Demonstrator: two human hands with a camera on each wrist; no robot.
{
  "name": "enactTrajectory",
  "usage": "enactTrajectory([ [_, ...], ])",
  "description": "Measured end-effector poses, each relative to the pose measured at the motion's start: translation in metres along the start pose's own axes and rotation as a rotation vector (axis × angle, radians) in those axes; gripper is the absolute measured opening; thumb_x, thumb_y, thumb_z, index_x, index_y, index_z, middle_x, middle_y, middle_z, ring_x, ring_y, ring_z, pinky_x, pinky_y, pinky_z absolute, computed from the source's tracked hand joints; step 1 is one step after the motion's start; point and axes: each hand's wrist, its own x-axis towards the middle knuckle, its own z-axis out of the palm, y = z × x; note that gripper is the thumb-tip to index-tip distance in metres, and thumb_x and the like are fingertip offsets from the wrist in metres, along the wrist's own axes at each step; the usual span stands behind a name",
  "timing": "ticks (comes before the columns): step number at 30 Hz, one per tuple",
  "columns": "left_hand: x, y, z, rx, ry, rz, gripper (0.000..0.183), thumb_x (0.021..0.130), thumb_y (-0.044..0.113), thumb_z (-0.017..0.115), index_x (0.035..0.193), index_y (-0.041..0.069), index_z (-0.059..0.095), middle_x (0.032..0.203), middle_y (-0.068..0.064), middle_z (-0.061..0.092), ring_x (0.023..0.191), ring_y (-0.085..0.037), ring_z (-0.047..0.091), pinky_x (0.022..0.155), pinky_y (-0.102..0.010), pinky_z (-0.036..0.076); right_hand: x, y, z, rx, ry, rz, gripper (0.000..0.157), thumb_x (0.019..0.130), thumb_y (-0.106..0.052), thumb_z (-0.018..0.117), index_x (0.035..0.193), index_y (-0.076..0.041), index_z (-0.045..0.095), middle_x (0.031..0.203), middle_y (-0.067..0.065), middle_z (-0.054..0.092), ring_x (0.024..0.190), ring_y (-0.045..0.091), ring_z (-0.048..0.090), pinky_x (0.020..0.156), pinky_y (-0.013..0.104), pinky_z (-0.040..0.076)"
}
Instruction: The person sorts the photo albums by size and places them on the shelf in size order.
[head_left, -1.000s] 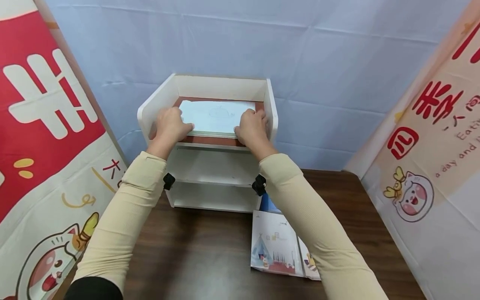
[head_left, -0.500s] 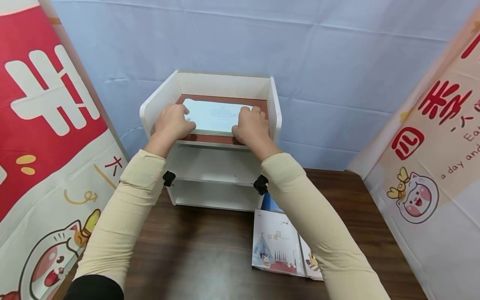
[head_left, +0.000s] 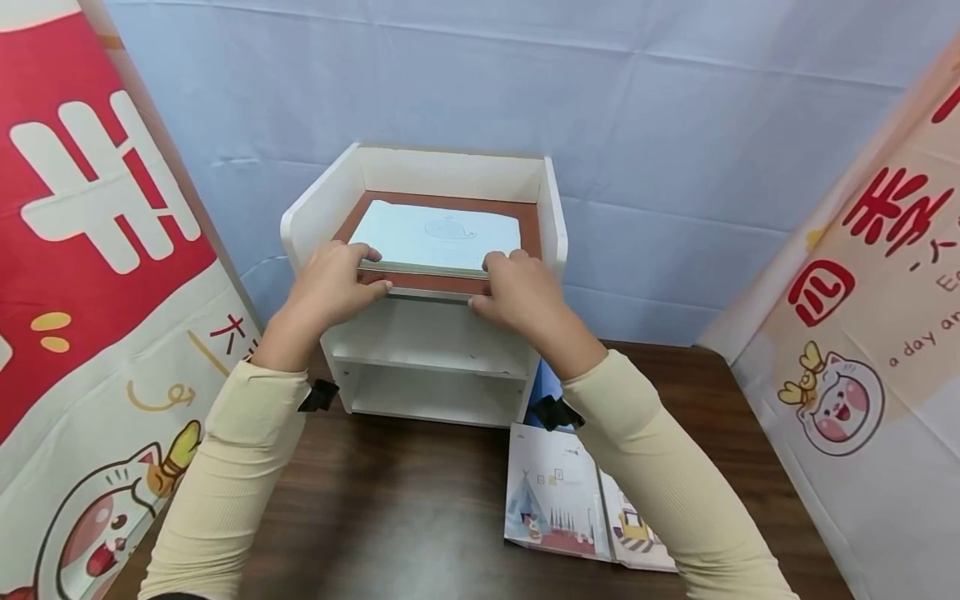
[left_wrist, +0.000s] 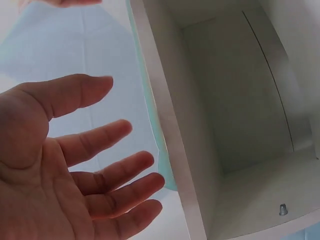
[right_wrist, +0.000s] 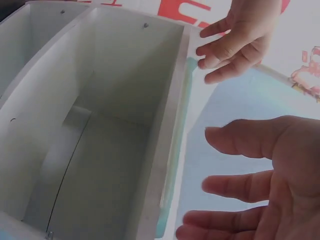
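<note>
A pale blue, book-like stack (head_left: 435, 237) with a faint whale drawing lies flat on the reddish-brown top board of a white shelf unit (head_left: 453, 171). My left hand (head_left: 330, 283) is by the stack's front left corner, fingers apart and holding nothing. At the front right corner is my right hand (head_left: 521, 287), its fingers likewise loose. In the left wrist view, the fingers (left_wrist: 107, 132) are spread, with the stack's pale green edge (left_wrist: 150, 107) beyond them. The right wrist view shows spread fingers (right_wrist: 240, 185) too, with a gap to the green edge (right_wrist: 177, 135).
Below the top board the unit has two open compartments (head_left: 435, 396). On the brown table (head_left: 390, 500) at its right lie picture-covered books (head_left: 551, 492), with a blue item (head_left: 545, 385) behind them. A pale blue cloth (head_left: 675, 167) hangs behind; printed banners (head_left: 832, 400) flank both sides.
Both hands have let go of the stack's sides and drawn back toward the front edge, a little lower. More of the stack now shows; it stays on the top board.
</note>
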Motion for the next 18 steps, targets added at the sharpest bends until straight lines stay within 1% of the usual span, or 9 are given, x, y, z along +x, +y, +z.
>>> enactTrajectory([
  [2,-0.006,-0.001,0.001,-0.003,-0.004,0.019,0.040,0.085,0.021,0.065,0.118,-0.002,0.059,0.101,-0.019,0.059,0.099,-0.032,0.048,0.077,-0.046,0.041,-0.007,0.002,0.000,-0.002,-0.013,-0.008,0.042,0.084,-0.029,0.067,0.114,-0.001,0.058,0.095,0.013,0.056,0.087,0.026,0.052,0.069,0.039,0.045],
  [6,-0.017,-0.003,0.002,0.005,-0.009,0.060,0.037,0.086,0.018,0.063,0.117,-0.002,0.060,0.109,-0.019,0.059,0.106,-0.034,0.048,0.082,-0.049,0.041,-0.019,0.006,-0.001,-0.018,-0.026,-0.030,0.047,0.084,-0.030,0.068,0.119,-0.001,0.056,0.100,0.014,0.056,0.090,0.026,0.052,0.069,0.040,0.046],
  [8,-0.022,-0.004,0.002,0.008,-0.012,0.065,0.036,0.086,0.018,0.062,0.117,-0.001,0.059,0.110,-0.018,0.058,0.107,-0.034,0.048,0.084,-0.050,0.040,-0.025,0.008,0.000,-0.025,-0.036,-0.046,0.049,0.084,-0.031,0.068,0.121,-0.001,0.055,0.104,0.015,0.056,0.092,0.027,0.052,0.070,0.041,0.046],
  [12,-0.032,-0.004,0.006,0.026,-0.020,0.056,0.039,0.086,0.021,0.063,0.119,0.001,0.058,0.112,-0.019,0.055,0.105,-0.034,0.049,0.082,-0.051,0.040,-0.035,0.013,0.002,-0.024,-0.046,-0.073,0.051,0.084,-0.030,0.069,0.124,-0.002,0.055,0.111,0.015,0.056,0.099,0.028,0.052,0.076,0.042,0.046],
  [16,-0.041,-0.005,0.012,0.059,-0.060,0.083,0.042,0.086,0.023,0.064,0.122,0.002,0.057,0.120,-0.020,0.052,0.108,-0.037,0.049,0.084,-0.054,0.039,-0.045,0.018,0.007,-0.012,-0.032,-0.086,0.049,0.083,-0.029,0.070,0.121,-0.003,0.056,0.107,0.014,0.056,0.094,0.027,0.053,0.072,0.041,0.047],
  [18,-0.045,-0.005,0.016,0.063,-0.067,0.104,0.042,0.086,0.023,0.065,0.122,0.002,0.058,0.122,-0.019,0.051,0.108,-0.038,0.049,0.083,-0.055,0.040,-0.049,0.020,0.010,-0.013,-0.022,-0.093,0.048,0.083,-0.029,0.070,0.121,-0.003,0.057,0.105,0.014,0.056,0.091,0.027,0.054,0.069,0.041,0.047],
])
